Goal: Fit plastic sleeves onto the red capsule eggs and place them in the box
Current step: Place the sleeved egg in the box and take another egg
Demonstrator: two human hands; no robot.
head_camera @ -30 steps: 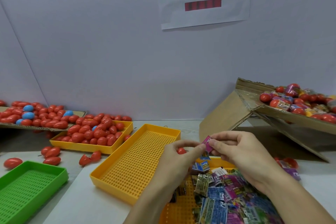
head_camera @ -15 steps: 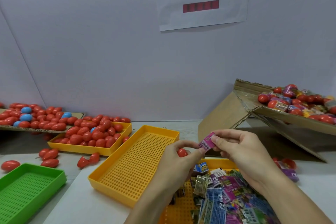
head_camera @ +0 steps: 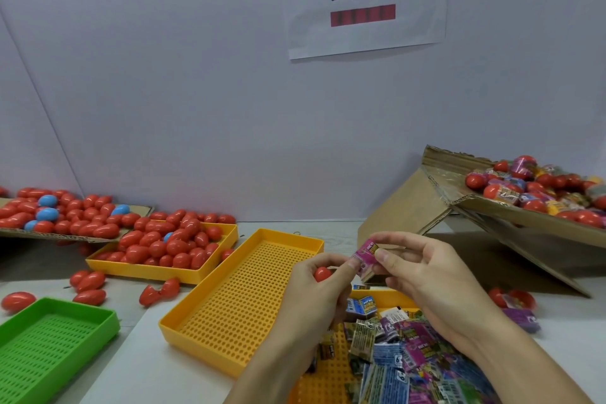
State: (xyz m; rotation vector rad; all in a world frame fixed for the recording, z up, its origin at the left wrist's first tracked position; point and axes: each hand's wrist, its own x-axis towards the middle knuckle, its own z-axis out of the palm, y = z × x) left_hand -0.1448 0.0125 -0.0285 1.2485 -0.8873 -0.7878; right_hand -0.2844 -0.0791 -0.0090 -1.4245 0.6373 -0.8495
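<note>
- While pinching a pink plastic sleeve (head_camera: 366,256) from both sides, left hand (head_camera: 314,292) and right hand (head_camera: 433,275) meet just above the near middle of the surface (head_camera: 157,371).
- Left grip: thumb tip pressed to the sleeve's left edge, other fingers curled round a red capsule egg (head_camera: 322,273) tucked in the palm.
- Right grip: thumb and forefinger pinching the sleeve's right edge, remaining fingers curled loosely behind.
- Sleeve held apart from the egg, just to its right and a little higher; not yet on it.
- Below the hands, at near right, a yellow tray (head_camera: 331,380) heaped with loose printed sleeves (head_camera: 410,357) in blue, purple and olive.
- Just left of the hands, a bare yellow perforated tray (head_camera: 236,302), set at an angle.
- Further left and farther back, another yellow tray (head_camera: 147,270) piled with red eggs (head_camera: 170,246), one blue among them.
- At far left, a cardboard sheet (head_camera: 19,233) carrying more red eggs and a few blue eggs (head_camera: 47,214).
- Loose red eggs (head_camera: 87,282) scattered on the surface beside a green perforated tray (head_camera: 49,348) at near left.
- At far right, a tilted cardboard box (head_camera: 410,207) holding sleeved eggs (head_camera: 537,193).
- Near the box's foot, two more sleeved eggs (head_camera: 518,305) lying on the surface.
- On the wall behind, a paper sign (head_camera: 364,0) with two printed characters and a red bar.
</note>
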